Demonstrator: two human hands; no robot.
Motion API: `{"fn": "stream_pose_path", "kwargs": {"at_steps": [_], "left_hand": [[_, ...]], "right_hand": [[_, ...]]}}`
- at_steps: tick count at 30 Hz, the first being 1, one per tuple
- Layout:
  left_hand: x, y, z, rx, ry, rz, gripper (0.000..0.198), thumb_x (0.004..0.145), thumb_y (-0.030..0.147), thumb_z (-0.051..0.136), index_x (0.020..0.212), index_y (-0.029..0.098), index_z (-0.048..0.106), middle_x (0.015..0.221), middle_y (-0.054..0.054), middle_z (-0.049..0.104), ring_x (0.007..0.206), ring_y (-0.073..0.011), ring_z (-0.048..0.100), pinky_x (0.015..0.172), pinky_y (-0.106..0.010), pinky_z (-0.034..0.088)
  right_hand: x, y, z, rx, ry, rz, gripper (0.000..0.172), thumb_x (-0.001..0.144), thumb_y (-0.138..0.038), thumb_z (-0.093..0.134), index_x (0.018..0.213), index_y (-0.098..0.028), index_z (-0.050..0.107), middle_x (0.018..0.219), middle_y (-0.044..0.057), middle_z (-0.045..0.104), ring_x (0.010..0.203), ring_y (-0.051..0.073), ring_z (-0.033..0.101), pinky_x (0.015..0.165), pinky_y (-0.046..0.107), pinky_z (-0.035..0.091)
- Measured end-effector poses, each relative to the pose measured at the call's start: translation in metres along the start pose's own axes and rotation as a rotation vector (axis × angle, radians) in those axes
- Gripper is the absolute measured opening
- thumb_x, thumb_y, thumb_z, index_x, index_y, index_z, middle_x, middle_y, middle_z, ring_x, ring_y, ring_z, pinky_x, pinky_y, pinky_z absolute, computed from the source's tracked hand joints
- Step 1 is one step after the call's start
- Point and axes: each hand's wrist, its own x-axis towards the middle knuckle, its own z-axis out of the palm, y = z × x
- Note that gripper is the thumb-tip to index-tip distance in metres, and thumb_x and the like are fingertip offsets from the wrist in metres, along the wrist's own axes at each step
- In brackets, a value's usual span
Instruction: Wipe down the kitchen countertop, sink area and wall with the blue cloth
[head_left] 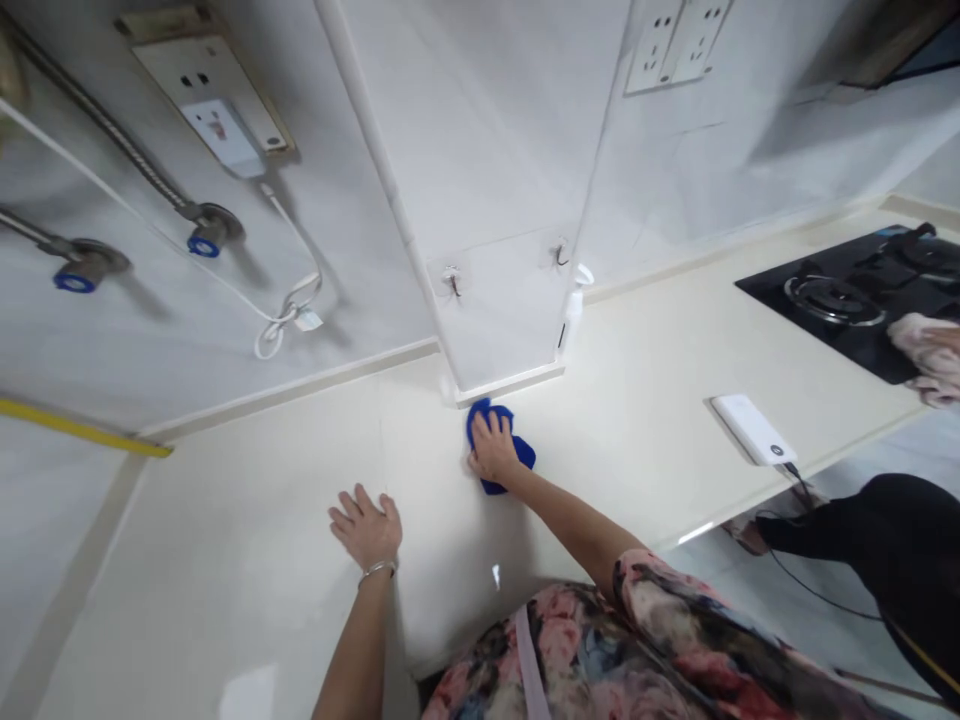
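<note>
A blue cleaning cloth (525,453) lies bunched on the pale countertop (645,400), close to the foot of the white pillar. On top of it, my right hand (491,445) presses down, fingers curled over the fabric. My left hand (367,530) rests flat on the counter to the left, its fingers spread and nothing under it that I can see. A bracelet (376,570) circles the left wrist.
A white spray bottle (571,315) stands beside the pillar (502,330). To the right are a power bank (752,430) with a cable and a black gas hob (832,290). Another person's hand holds a pink cloth (930,350) there. Water valves (206,238) and a charger (225,135) are on the left wall.
</note>
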Motion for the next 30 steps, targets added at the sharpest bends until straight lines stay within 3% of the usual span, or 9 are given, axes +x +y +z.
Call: {"fn": "stream_pose_path", "kwargs": {"at_steps": [4, 9, 14, 20, 25, 30], "left_hand": [[0.003, 0.003, -0.007, 0.015, -0.022, -0.005, 0.070, 0.097, 0.043, 0.038, 0.155, 0.004, 0.046, 0.162, -0.030, 0.039, 0.153, -0.0504, 0.026, 0.117, -0.072, 0.030], [0.007, 0.007, -0.008, 0.005, 0.001, 0.039, 0.073, 0.092, 0.044, 0.040, 0.153, 0.005, 0.046, 0.160, -0.032, 0.039, 0.150, -0.0532, 0.028, 0.111, -0.074, 0.033], [0.009, 0.008, -0.007, 0.011, -0.056, 0.040, 0.073, 0.091, 0.043, 0.038, 0.153, 0.006, 0.044, 0.161, -0.030, 0.036, 0.150, -0.0528, 0.027, 0.111, -0.075, 0.033], [0.006, 0.005, -0.002, -0.031, -0.025, 0.039, 0.073, 0.092, 0.042, 0.040, 0.155, 0.006, 0.043, 0.162, -0.031, 0.036, 0.151, -0.0534, 0.027, 0.112, -0.076, 0.031], [0.002, 0.005, 0.002, -0.068, 0.057, 0.051, 0.075, 0.090, 0.042, 0.046, 0.157, 0.007, 0.043, 0.160, -0.031, 0.040, 0.150, -0.0545, 0.028, 0.111, -0.077, 0.031], [0.001, 0.006, -0.001, -0.061, 0.049, 0.034, 0.074, 0.094, 0.044, 0.043, 0.156, 0.004, 0.044, 0.161, -0.030, 0.038, 0.153, -0.0532, 0.024, 0.117, -0.075, 0.027]], "right_hand": [[-0.048, -0.016, 0.011, 0.114, -0.064, -0.318, 0.072, 0.093, -0.041, 0.054, 0.158, -0.011, 0.046, 0.170, 0.012, 0.034, 0.154, 0.041, 0.024, 0.129, 0.061, 0.013], [-0.123, 0.006, 0.019, 0.204, -0.034, -0.356, 0.069, 0.093, -0.040, 0.055, 0.157, -0.014, 0.047, 0.169, 0.010, 0.036, 0.157, 0.036, 0.023, 0.132, 0.057, 0.011], [-0.181, 0.068, 0.011, 0.220, 0.019, -0.159, 0.068, 0.090, -0.036, 0.060, 0.155, -0.019, 0.052, 0.167, 0.009, 0.040, 0.158, 0.033, 0.025, 0.132, 0.055, 0.011], [-0.234, 0.170, -0.005, 0.046, 0.193, 0.300, 0.062, 0.091, -0.031, 0.053, 0.152, -0.019, 0.056, 0.165, 0.009, 0.042, 0.155, 0.032, 0.029, 0.130, 0.054, 0.017], [-0.236, 0.229, -0.017, -0.169, 0.273, 0.673, 0.061, 0.093, -0.033, 0.046, 0.150, -0.014, 0.056, 0.160, 0.015, 0.047, 0.146, 0.037, 0.038, 0.118, 0.054, 0.032], [-0.175, 0.227, -0.020, -0.278, 0.296, 0.844, 0.064, 0.092, -0.033, 0.045, 0.148, -0.003, 0.055, 0.156, 0.028, 0.046, 0.126, 0.045, 0.048, 0.096, 0.058, 0.042]]}}
